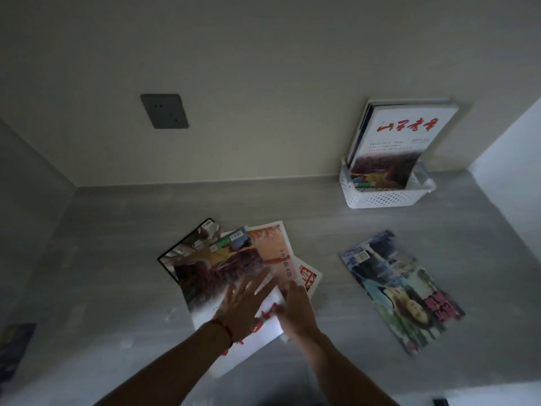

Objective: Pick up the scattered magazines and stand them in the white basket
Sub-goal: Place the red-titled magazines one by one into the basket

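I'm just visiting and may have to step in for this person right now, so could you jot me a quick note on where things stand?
Left hand: fingers spread flat on the top magazine of the overlapping pile, holding nothing.
Right hand: at the pile's right edge; blurred, grip cannot be told.
White basket: stands at the back right against the wall, with several magazines already upright in it.
Single magazine: lies flat, apart from the pile, on the right of the counter.
Left to do: the pile and the single magazine go into the basket.
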